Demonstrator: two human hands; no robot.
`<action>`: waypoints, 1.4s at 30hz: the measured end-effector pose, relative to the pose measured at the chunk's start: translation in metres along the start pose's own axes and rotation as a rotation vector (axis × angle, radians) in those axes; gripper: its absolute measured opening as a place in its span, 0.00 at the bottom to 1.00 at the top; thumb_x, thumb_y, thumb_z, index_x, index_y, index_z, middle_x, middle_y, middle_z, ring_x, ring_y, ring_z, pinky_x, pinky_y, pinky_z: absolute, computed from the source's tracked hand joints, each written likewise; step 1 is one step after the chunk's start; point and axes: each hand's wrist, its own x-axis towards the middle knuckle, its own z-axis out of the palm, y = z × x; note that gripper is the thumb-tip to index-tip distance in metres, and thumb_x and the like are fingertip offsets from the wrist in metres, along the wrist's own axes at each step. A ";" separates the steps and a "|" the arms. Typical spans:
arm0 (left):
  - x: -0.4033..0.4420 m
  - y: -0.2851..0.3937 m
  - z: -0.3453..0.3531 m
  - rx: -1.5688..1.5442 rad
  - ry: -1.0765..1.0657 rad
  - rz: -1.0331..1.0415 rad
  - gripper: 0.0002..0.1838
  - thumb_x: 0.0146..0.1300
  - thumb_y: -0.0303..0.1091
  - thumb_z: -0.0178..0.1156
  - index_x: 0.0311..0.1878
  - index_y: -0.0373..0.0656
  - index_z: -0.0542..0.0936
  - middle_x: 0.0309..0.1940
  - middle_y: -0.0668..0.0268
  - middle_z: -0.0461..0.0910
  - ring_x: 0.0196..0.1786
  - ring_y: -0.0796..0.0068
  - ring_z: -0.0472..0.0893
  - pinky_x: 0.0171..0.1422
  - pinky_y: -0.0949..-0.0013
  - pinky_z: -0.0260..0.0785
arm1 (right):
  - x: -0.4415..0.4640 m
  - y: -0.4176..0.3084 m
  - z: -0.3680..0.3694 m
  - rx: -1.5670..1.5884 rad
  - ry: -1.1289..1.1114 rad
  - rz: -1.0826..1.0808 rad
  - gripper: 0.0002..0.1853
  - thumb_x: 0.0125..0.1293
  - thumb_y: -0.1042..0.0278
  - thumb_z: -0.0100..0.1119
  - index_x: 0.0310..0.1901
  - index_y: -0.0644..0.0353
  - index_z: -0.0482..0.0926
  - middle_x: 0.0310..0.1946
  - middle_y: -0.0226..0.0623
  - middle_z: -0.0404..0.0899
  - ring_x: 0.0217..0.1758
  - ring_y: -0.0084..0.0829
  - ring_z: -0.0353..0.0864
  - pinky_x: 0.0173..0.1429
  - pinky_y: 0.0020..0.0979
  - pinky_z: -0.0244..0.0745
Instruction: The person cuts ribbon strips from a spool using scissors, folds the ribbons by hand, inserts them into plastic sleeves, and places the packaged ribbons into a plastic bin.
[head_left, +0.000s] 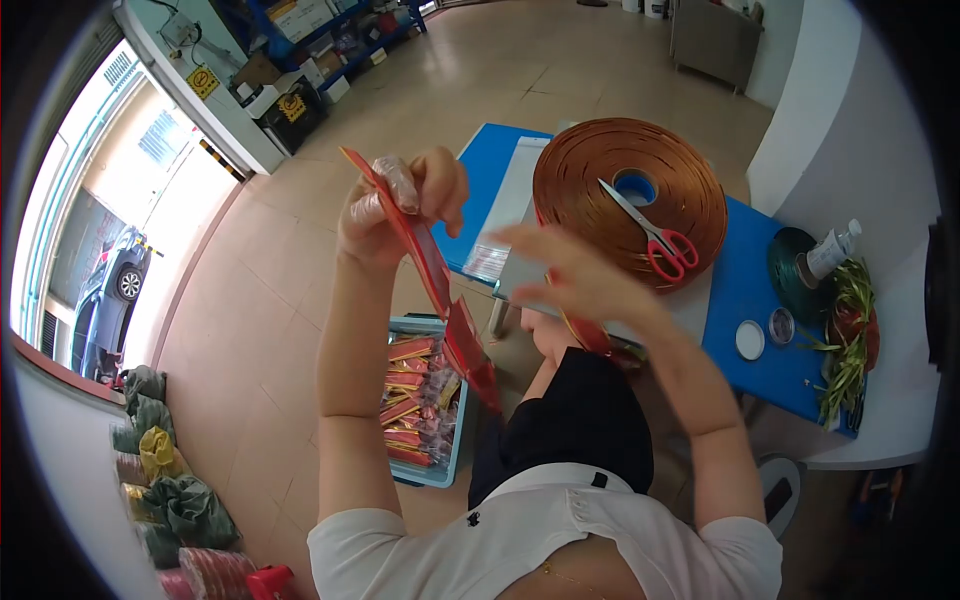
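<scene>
My left hand [405, 205] is raised on the left, its fingers closed on a red strip of flat packets [425, 265] with a yellowish edge. The strip hangs down and bends towards my lap; clear wrapping covers some of my fingertips. My right hand [575, 280] is blurred by motion, fingers stretched out and apart, over the near edge of the table. Another red piece with a yellow edge [588, 333] shows below it, partly hidden by the hand; whether they touch I cannot tell. Beyond lies a large coiled brown roll [580, 190], with red-handled scissors [668, 250] on top.
A blue crate [455, 440] holding many red packets stands on the floor by my legs. On the blue table [745, 240] are a green roll [790, 262], a bottle [833, 248], round lids [750, 340] and leafy plants [850, 345]. Sacks [190, 510] line the left wall.
</scene>
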 end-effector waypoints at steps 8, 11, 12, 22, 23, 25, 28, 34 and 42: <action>-0.051 0.009 -0.017 -0.124 0.263 0.257 0.06 0.57 0.41 0.58 0.36 0.54 0.77 0.28 0.72 0.61 0.38 0.72 0.64 0.48 0.62 0.66 | 0.004 -0.039 0.019 0.616 0.048 0.033 0.06 0.56 0.72 0.59 0.35 0.63 0.78 0.49 0.36 0.74 0.48 0.22 0.73 0.54 0.26 0.65; -0.092 -0.028 -0.015 0.067 0.391 0.127 0.07 0.56 0.38 0.59 0.35 0.47 0.77 0.38 0.65 0.74 0.45 0.58 0.74 0.56 0.53 0.65 | 0.026 -0.058 0.000 0.542 0.267 -0.085 0.06 0.55 0.72 0.61 0.34 0.62 0.79 0.39 0.35 0.79 0.42 0.21 0.76 0.56 0.30 0.64; -0.097 -0.038 -0.005 0.152 0.508 0.025 0.09 0.56 0.37 0.59 0.37 0.44 0.77 0.42 0.61 0.75 0.47 0.58 0.75 0.55 0.55 0.65 | 0.032 -0.062 -0.006 0.482 0.309 -0.089 0.06 0.55 0.72 0.61 0.34 0.62 0.80 0.36 0.35 0.80 0.39 0.21 0.77 0.56 0.31 0.64; -0.058 -0.042 0.094 0.036 0.599 -0.614 0.23 0.57 0.46 0.57 0.48 0.38 0.70 0.24 0.63 0.72 0.28 0.71 0.75 0.41 0.67 0.72 | 0.059 -0.074 -0.008 0.488 0.269 0.230 0.11 0.58 0.65 0.59 0.34 0.65 0.79 0.31 0.36 0.81 0.34 0.22 0.77 0.56 0.28 0.64; -0.058 -0.042 0.094 0.026 0.603 -0.647 0.22 0.57 0.47 0.56 0.46 0.38 0.71 0.22 0.64 0.71 0.26 0.73 0.73 0.39 0.68 0.71 | 0.057 -0.064 -0.003 0.518 0.291 0.191 0.13 0.59 0.62 0.58 0.37 0.64 0.78 0.32 0.36 0.80 0.35 0.22 0.77 0.55 0.27 0.64; -0.057 -0.040 0.090 0.006 0.618 -0.709 0.20 0.58 0.48 0.55 0.42 0.38 0.72 0.19 0.66 0.68 0.24 0.75 0.71 0.35 0.71 0.70 | 0.050 -0.044 0.013 0.642 0.355 0.140 0.18 0.62 0.56 0.54 0.45 0.63 0.74 0.35 0.36 0.78 0.38 0.23 0.76 0.54 0.26 0.65; -0.049 -0.017 0.062 0.022 0.647 -0.416 0.19 0.63 0.48 0.48 0.34 0.39 0.70 0.18 0.71 0.64 0.18 0.81 0.64 0.19 0.76 0.58 | 0.017 -0.011 0.048 1.043 0.091 0.269 0.28 0.66 0.45 0.40 0.58 0.59 0.57 0.40 0.32 0.73 0.45 0.24 0.72 0.51 0.26 0.66; -0.014 0.074 -0.005 0.008 0.676 0.016 0.11 0.64 0.38 0.47 0.39 0.39 0.69 0.19 0.74 0.58 0.17 0.88 0.53 0.17 0.84 0.45 | -0.053 -0.022 0.105 0.938 -0.187 0.438 0.18 0.62 0.75 0.52 0.53 0.64 0.64 0.41 0.37 0.74 0.44 0.23 0.72 0.49 0.24 0.66; -0.062 0.005 -0.021 0.161 0.842 0.005 0.19 0.61 0.51 0.48 0.38 0.42 0.72 0.23 0.73 0.68 0.16 0.87 0.57 0.17 0.82 0.44 | -0.006 -0.082 0.018 0.384 0.039 0.137 0.05 0.55 0.74 0.61 0.26 0.65 0.79 0.21 0.30 0.77 0.24 0.15 0.72 0.29 0.19 0.68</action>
